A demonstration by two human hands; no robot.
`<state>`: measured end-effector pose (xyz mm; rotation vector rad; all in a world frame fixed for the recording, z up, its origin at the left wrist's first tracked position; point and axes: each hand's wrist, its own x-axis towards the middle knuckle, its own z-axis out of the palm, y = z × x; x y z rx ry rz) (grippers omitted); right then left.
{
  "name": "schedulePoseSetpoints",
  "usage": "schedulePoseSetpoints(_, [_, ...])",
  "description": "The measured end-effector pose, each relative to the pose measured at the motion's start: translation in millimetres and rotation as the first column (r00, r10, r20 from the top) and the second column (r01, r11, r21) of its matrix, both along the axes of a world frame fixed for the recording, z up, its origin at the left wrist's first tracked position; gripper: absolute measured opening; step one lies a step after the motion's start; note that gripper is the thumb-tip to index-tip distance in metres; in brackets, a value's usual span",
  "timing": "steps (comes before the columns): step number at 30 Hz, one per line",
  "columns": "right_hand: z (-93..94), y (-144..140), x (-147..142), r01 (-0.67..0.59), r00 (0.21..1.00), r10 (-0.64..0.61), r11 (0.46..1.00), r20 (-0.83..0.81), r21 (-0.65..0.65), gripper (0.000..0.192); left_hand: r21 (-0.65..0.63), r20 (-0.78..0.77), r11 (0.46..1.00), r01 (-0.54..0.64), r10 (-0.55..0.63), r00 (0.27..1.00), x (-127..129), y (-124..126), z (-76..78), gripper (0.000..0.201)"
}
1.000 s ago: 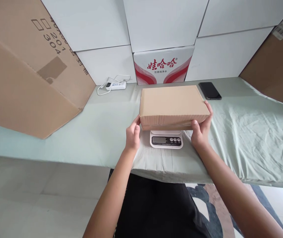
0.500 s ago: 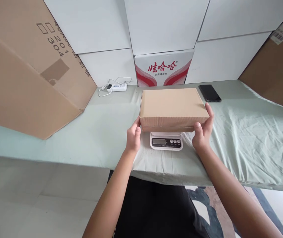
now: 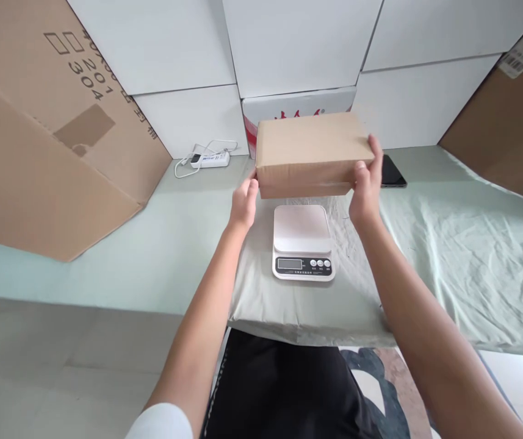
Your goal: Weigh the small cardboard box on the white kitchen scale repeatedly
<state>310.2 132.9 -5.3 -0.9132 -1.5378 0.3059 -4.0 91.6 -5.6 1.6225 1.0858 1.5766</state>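
Between my two hands is a plain brown cardboard box [image 3: 311, 146], held up above the table and beyond the scale. My left hand [image 3: 244, 201] grips its left end, the thumb showing and the other fingers mostly hidden behind the box. At the right end, my right hand [image 3: 365, 180] is closed on the front corner, with its thumb against the front face. Below the box, a white digital kitchen scale [image 3: 302, 228] lies on the cloth with a bare platform. Its display looks blank.
A white power strip [image 3: 210, 160] with a cable lies back left. Behind my right hand is a black phone [image 3: 393, 172], partly covered. Large cartons stand at the left [image 3: 60, 146] and right [image 3: 503, 134]. White boxes [image 3: 302, 49] line the back of the cloth-covered table [image 3: 174, 262].
Both hands have raised the cardboard box off the scale and moved it away from me, uncovering the platform. The box now covers much of the red-lettered carton behind.
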Motion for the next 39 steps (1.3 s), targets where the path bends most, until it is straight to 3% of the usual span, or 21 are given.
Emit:
schedulePoseSetpoints(3, [-22.7,16,-8,-0.036,0.996,0.031,0.997,-0.084,-0.065,0.100,-0.064,0.039,0.997,-0.035,0.037,0.999,-1,12,-25.6,0.098])
schedulePoseSetpoints(5, [-30.2,12,-11,-0.046,0.994,0.037,0.996,-0.106,-0.076,0.105,-0.069,0.055,0.997,-0.022,0.026,0.998,-1,11,-34.0,0.099])
schedulePoseSetpoints(11, [-26.1,0,-13,-0.008,0.996,-0.001,0.995,-0.085,-0.102,0.110,-0.072,0.093,0.997,0.009,-0.002,0.996,6,18,-34.4,0.100])
schedulePoseSetpoints(21, [-29.2,2,-16,-0.012,0.997,0.001,0.989,-0.076,-0.144,0.118,-0.141,0.176,0.989,0.049,-0.024,0.984,11,30,-51.4,0.101])
schedulePoseSetpoints(33, [-55.3,27,-5,-0.040,0.989,0.011,0.980,-0.146,-0.195,0.101,-0.222,0.125,0.974,0.050,-0.022,0.992,12,32,-53.9,0.102])
schedulePoseSetpoints(39, [-59.8,31,-4,-0.041,0.986,0.010,0.982,-0.166,-0.184,0.093,-0.220,0.124,0.974,0.058,-0.032,0.992,12,27,-52.2,0.100])
